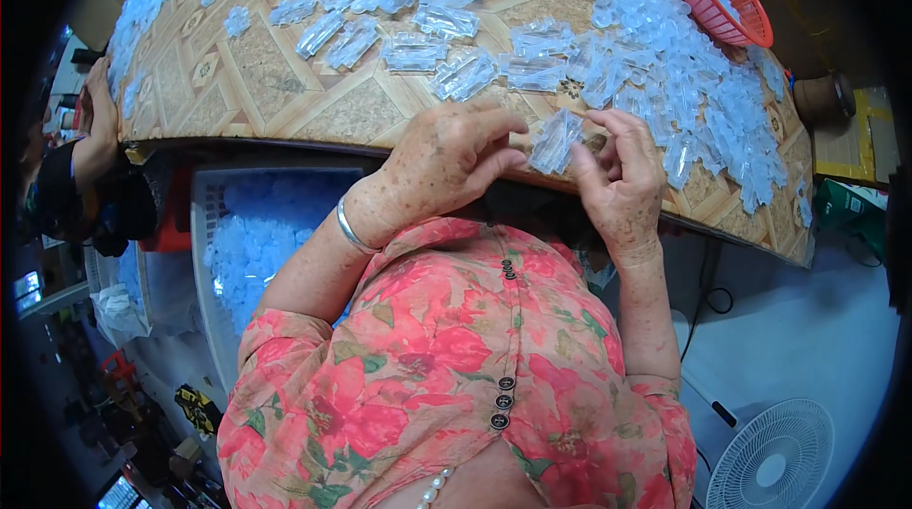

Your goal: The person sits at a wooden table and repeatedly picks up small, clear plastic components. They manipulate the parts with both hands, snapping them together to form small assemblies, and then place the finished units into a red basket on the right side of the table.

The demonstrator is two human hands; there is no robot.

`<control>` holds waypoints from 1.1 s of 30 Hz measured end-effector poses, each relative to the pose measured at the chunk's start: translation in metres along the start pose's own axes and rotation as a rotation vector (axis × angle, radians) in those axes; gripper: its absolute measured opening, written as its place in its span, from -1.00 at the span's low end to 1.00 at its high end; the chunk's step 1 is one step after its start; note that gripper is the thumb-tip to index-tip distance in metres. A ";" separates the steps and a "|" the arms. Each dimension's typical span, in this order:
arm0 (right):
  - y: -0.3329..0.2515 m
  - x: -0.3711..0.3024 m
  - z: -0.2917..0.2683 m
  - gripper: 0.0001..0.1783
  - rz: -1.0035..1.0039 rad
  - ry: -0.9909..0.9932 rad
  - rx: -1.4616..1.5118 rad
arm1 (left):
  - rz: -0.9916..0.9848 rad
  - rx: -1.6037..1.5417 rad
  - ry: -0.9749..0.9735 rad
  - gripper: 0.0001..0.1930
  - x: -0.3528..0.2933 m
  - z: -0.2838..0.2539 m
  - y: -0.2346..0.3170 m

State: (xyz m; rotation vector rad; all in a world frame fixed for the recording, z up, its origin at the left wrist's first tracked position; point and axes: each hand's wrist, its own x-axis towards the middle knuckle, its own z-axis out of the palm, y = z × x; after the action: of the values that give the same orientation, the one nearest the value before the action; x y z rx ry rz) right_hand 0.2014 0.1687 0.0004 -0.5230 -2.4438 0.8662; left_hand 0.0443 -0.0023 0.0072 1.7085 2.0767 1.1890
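A clear ribbed plastic piece (555,142) is tilted at the near edge of the table, between my two hands. My right hand (625,177) has its thumb against the right side of this piece, and its other fingers curl in behind. How much of the piece they cover is hidden. My left hand (445,160), with a silver bangle at its wrist, is just left of the piece. Its thumb and forefinger are apart, with nothing between them. Similar clear plastic pieces (464,75) lie on the patterned tabletop (366,110) beyond my hands.
Heaps of pale translucent parts (655,72) cover the table's right side and far edge. A red plastic basket (727,10) stands far right. A white crate (201,224) of bluish pieces is below the table at left. Another person's hand (99,110) rests at the left edge; a fan (771,469) stands lower right.
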 end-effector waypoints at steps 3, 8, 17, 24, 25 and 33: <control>-0.007 -0.003 0.004 -0.33 -0.114 -0.004 -0.155 | -0.018 0.002 0.025 -0.62 0.002 0.002 -0.003; 0.004 -0.001 0.011 -0.18 -0.231 -0.091 -0.078 | -0.059 -0.116 0.082 -0.48 0.012 0.013 0.001; 0.002 0.012 -0.011 -0.32 -0.256 -0.092 0.015 | -0.180 -0.112 -0.001 -0.54 0.011 0.013 -0.010; 0.030 0.039 -0.001 -0.58 -0.212 0.106 -0.441 | -0.621 -0.801 0.081 -0.70 0.018 0.007 -0.006; 0.032 0.040 0.000 -0.61 -0.218 0.099 -0.463 | -0.611 -0.856 0.092 -0.67 0.017 0.007 -0.005; 0.021 0.032 -0.007 -0.69 -0.312 0.176 -0.418 | -0.509 -1.283 0.239 -0.47 0.030 0.031 -0.007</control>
State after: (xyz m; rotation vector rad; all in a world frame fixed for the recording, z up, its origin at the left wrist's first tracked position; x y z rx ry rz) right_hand 0.1828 0.2029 0.0015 -0.3281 -2.4548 0.1732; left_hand 0.0486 0.0383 -0.0077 0.4332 1.1109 1.8981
